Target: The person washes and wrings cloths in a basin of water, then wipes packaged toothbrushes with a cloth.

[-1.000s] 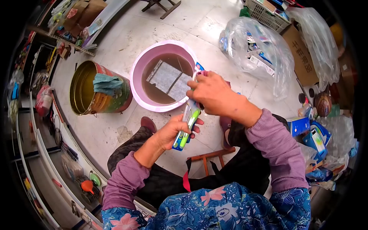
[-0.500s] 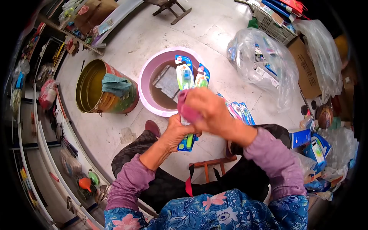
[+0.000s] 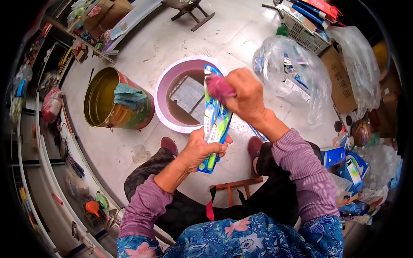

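My left hand (image 3: 201, 149) is closed around the lower part of packaged toothbrushes (image 3: 218, 124), with the thumb across the front. Their blue and white packs stand tilted, with green handles showing through. My right hand (image 3: 245, 92) grips a crumpled pink cloth (image 3: 220, 87), pressed against the upper part of the packs and covering some of it. Just beyond them is a pink basin (image 3: 161, 92) of murky water, with a flat grey slab (image 3: 188, 95) lying in it. More packs (image 3: 257, 132) show partly on the floor behind my right forearm.
Left of the basin stands a rusty metal bucket (image 3: 137, 112) with a teal cloth (image 3: 129, 95) over its rim. Clear plastic bags (image 3: 316, 81) and a cardboard box (image 3: 340, 79) are at right. Shelves (image 3: 47, 142) line the left; a wooden stool (image 3: 189, 8) is at the far end.
My right hand has moved up and slightly right with the pink cloth, from the middle of the packs to their upper part. The left hand keeps its hold, and the packs now overlap more closely.
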Motion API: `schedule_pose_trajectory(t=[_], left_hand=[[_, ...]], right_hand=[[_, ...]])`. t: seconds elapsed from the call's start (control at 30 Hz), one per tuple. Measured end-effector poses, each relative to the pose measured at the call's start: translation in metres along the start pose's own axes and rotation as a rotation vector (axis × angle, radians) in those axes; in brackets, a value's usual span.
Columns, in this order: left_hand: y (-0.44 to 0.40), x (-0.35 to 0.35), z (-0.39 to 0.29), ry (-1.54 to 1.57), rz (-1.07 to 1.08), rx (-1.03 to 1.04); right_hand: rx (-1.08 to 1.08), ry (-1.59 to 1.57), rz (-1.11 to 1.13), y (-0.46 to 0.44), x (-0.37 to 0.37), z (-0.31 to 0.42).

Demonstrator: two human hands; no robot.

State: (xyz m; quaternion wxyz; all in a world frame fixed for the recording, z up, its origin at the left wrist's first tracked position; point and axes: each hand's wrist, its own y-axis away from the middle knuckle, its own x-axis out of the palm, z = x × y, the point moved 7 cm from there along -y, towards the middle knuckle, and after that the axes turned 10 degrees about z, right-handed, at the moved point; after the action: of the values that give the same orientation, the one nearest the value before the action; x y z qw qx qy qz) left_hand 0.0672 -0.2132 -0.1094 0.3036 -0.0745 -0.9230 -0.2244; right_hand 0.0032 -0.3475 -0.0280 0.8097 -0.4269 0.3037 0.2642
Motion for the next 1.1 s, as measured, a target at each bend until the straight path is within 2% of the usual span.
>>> schedule_pose_trajectory(t=[0.07, 0.1, 0.17, 0.2, 0.23, 0.3, 0.33, 0.37, 0.43, 0.47, 0.53, 0.57, 0.63, 0.67, 0.7, 0.77, 0.8, 0.9, 0.93, 0.97, 1.0, 1.03, 1.07, 1.1], left_hand=[[0.002, -0.001, -0.007, 0.017, -0.008, 0.007], [0.002, -0.003, -0.007, 0.018, -0.010, 0.014], [-0.002, -0.005, 0.000, -0.033, -0.007, -0.028], [-0.003, -0.001, 0.000, -0.178, 0.043, -0.036], [0.000, 0.007, 0.003, -0.139, 0.065, -0.040], [0.003, 0.006, 0.015, -0.181, 0.088, -0.093], [0.004, 0.008, 0.016, -0.175, 0.093, -0.092], [0.004, 0.010, 0.015, -0.204, 0.117, -0.095], [0.005, 0.011, 0.012, -0.232, 0.138, -0.094], [0.005, 0.011, 0.011, -0.211, 0.146, -0.093], [0.004, 0.010, 0.009, -0.189, 0.153, -0.089], [0.004, 0.011, 0.007, -0.203, 0.156, -0.091], [0.003, 0.010, 0.006, -0.217, 0.160, -0.095], [0.002, 0.009, 0.006, -0.203, 0.152, -0.097], [0.002, 0.007, 0.006, -0.189, 0.143, -0.100], [0.001, 0.004, 0.009, -0.181, 0.131, -0.108], [0.001, 0.003, 0.010, -0.173, 0.117, -0.113], [0.001, -0.001, 0.005, -0.119, 0.012, -0.101], [-0.001, -0.002, 0.003, -0.119, 0.006, -0.098], [-0.002, -0.006, -0.002, -0.066, -0.024, -0.044], [-0.002, -0.010, -0.006, -0.014, -0.054, 0.012], [-0.002, -0.013, -0.007, -0.014, -0.062, 0.015], [-0.002, -0.014, -0.010, -0.044, -0.065, 0.034], [-0.003, -0.016, -0.012, -0.075, -0.064, 0.051]], right_hand=[[0.258, -0.232, -0.220, 0.001, -0.009, -0.027], [0.252, -0.232, -0.218, -0.002, -0.011, -0.021], [-0.064, -0.186, -0.177, -0.003, -0.021, 0.019], [-0.134, -0.166, 0.007, 0.001, -0.009, 0.036], [-0.194, 0.046, 0.121, 0.007, 0.006, 0.042], [0.030, -0.132, 0.018, 0.004, 0.009, 0.011], [0.109, -0.092, -0.007, -0.001, 0.008, -0.007], [0.102, -0.077, -0.045, -0.007, -0.001, -0.020], [0.258, -0.131, -0.152, -0.012, -0.015, -0.054], [0.258, -0.130, -0.152, -0.012, -0.020, -0.061], [0.565, -0.446, -0.152, -0.008, -0.026, -0.086], [0.564, -0.446, -0.152, -0.009, -0.030, -0.083], [0.555, -0.785, -0.362, -0.004, -0.042, -0.082], [0.627, -1.024, -0.416, -0.001, -0.041, -0.087], [0.629, -1.024, -0.416, -0.002, -0.048, -0.090], [0.615, -1.503, -0.511, -0.003, -0.052, -0.096], [0.563, -1.617, -0.504, -0.008, -0.061, -0.091], [0.498, -1.469, -0.450, -0.006, -0.074, -0.085], [0.492, -1.282, -0.456, -0.002, -0.073, -0.075], [0.532, -1.086, -0.327, 0.002, -0.069, -0.058], [0.477, -1.011, -0.074, -0.001, -0.055, -0.033], [0.421, -0.901, 0.027, 0.006, -0.039, -0.013], [0.112, -0.616, 0.087, 0.008, -0.026, 0.014], [-0.024, -0.563, 0.098, 0.018, -0.008, 0.040]])
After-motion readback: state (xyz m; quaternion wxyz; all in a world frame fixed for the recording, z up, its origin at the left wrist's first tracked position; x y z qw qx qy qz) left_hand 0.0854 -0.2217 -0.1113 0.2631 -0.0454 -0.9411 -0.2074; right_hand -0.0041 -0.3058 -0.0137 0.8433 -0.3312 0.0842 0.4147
